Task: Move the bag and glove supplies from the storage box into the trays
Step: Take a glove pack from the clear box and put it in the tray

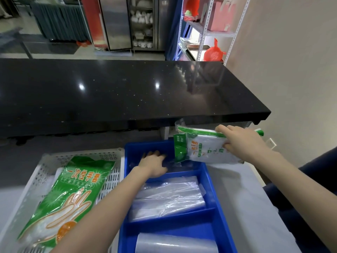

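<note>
Near edge: the blue tray (221,216) sits on the pale counter (246,198), split crosswise into three compartments. The nearest compartment holds a flat stack of clear bags (175,243). The middle one holds a second, crumpled stack of clear bags (167,196).

Just left of the tray, touching its wall, is the white perforated basket (45,165). A green glove pack (73,194) lies in it at a slant, its top end propped on the basket's far right side. There is more clear film under it.

Your left forearm crosses the basket's near corner and reaches into the tray. Your left hand (153,165) is in the far compartment, back up, fingers bent down onto clear film lying there. Whether they are gripping the film or only pressing on it cannot be told.

Your right hand (238,141) is raised above the tray's far right corner. Its fingers are clamped on the right end of a white pack (206,148) with green print, fingers over the top edge and thumb beneath. The pack is off the counter and tilted, with its green header hanging over the far compartment.

Beyond the trays is a black slab (127,92), glossy and set higher than the counter. Behind it, on the right, a metal rack (204,31) carries a red bag (213,53).
</note>
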The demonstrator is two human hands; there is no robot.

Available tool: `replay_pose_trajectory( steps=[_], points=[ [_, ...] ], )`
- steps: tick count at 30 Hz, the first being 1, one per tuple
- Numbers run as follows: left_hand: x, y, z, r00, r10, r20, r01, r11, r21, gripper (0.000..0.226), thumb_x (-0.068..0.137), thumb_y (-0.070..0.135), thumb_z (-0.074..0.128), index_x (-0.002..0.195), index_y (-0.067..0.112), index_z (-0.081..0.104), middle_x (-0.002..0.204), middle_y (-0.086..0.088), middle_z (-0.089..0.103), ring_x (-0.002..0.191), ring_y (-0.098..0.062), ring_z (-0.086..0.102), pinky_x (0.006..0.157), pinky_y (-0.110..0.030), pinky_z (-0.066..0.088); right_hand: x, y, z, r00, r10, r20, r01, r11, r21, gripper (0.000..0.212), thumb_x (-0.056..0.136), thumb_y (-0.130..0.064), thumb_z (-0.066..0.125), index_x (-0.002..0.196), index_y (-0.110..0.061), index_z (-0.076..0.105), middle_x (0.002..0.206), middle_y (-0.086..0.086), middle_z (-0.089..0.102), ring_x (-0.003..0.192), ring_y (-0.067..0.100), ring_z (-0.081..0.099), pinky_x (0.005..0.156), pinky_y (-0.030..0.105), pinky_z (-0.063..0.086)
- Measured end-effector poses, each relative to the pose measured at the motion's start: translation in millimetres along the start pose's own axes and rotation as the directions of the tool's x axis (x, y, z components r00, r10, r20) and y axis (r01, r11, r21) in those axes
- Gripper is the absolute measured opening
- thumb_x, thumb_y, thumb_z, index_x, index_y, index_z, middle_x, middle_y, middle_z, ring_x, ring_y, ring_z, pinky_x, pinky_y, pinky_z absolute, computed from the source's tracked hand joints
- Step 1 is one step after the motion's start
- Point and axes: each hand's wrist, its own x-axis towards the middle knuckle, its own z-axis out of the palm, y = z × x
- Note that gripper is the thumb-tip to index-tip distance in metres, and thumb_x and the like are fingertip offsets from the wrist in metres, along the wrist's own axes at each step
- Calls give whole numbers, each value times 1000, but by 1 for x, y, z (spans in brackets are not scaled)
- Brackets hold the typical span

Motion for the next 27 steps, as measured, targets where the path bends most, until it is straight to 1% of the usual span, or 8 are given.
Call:
replay_pose_trajectory(
  steps=[3,6,10,12,16,22,24,27],
  points=[
    [-6,0,2,999,-17,51,19,999,-50,57,91,52,40,140,23,42,142,-16,39,131,-38,35,109,-49,31,3,-7,-1,999,-29,-16,29,999,19,42,84,-25,60,120,-31,39,101,-2,63,87,22,59,63,30,34],
    [-19,-1,3,994,-20,109,36,988,-150,56,90,60,30,128,26,54,136,-16,37,119,-37,45,100,-44,40,4,-13,-3,999,-49,-23,49,999,22,42,84,-24,60,120,-30,39,102,-1,63,87,23,59,64,31,36],
    [-39,-3,0,986,44,158,-20,989,-149,60,88,65,35,131,26,51,140,-6,38,117,-28,50,98,-42,42,4,-25,-7,998,-60,-31,61,998,28,42,86,-24,58,122,-30,40,105,-2,63,91,23,59,66,32,35],
    [-49,-3,-3,988,99,119,-85,989,-118,50,91,47,45,135,23,45,138,-8,48,121,-29,50,97,-41,44,5,-34,-9,997,-66,-32,68,997,49,41,86,-24,58,123,-30,40,106,-2,63,91,22,58,67,31,35],
    [-68,3,-8,992,123,18,-121,990,-71,28,94,22,45,122,18,46,114,-17,62,100,-35,57,83,-44,49,7,-49,-11,996,-78,-39,80,995,54,43,87,-26,59,124,-30,39,109,-2,63,91,21,59,67,30,34],
    [-93,13,-6,978,174,-113,-184,980,-81,11,92,14,48,103,15,47,108,-13,62,96,-33,56,76,-43,47,11,-59,-8,996,-71,-53,75,994,84,44,86,-24,61,124,-31,40,111,-2,64,91,21,60,68,30,37],
    [-99,14,-11,968,169,-186,-191,975,-109,15,91,12,48,105,17,50,108,-10,62,93,-31,58,76,-43,50,13,-61,-7,995,-81,-64,87,992,92,45,85,-24,63,123,-32,41,111,-2,65,91,21,61,69,31,40],
    [-106,10,-22,940,202,-276,-205,979,17,20,93,14,48,112,19,48,107,-6,61,90,-30,59,72,-43,51,17,-66,-7,993,-93,-77,103,986,129,47,83,-23,65,122,-32,41,110,-3,66,91,21,62,73,34,45]
  ],
)
